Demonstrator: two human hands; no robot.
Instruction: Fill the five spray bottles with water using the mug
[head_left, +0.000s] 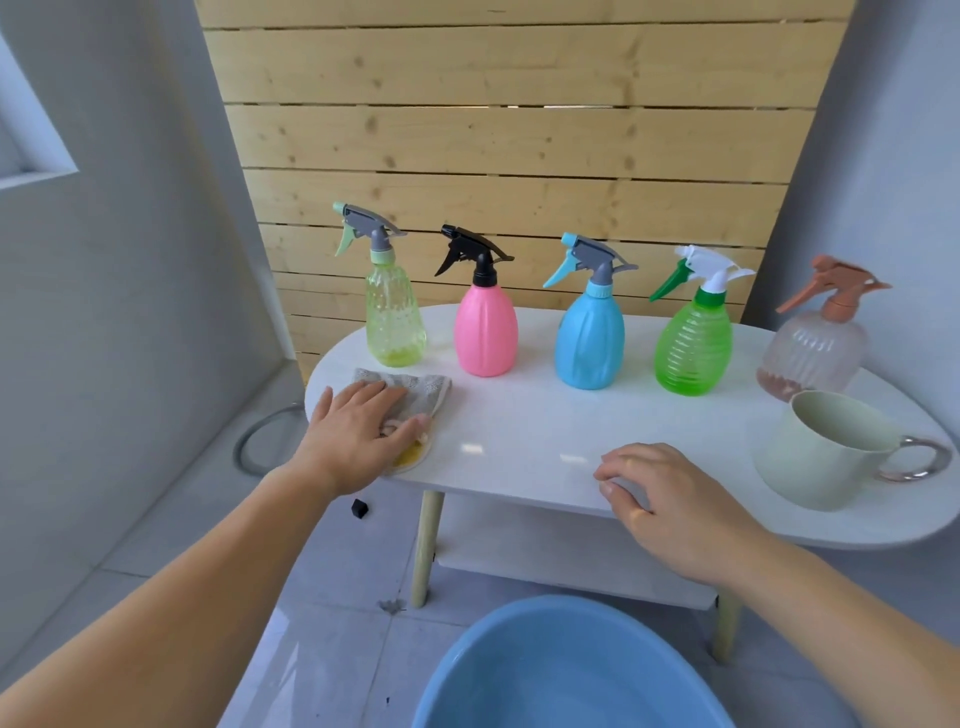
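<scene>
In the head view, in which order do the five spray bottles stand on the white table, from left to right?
Yellow-green bottle → pink bottle → blue bottle → green bottle → clear bottle with brown sprayer.

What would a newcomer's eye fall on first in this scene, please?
Five spray bottles stand in a row at the back of the white table: yellow-green bottle, pink bottle, blue bottle, green bottle and clear bottle. The left hand presses a cloth at the left end; a pale mug sits at the right.
</scene>
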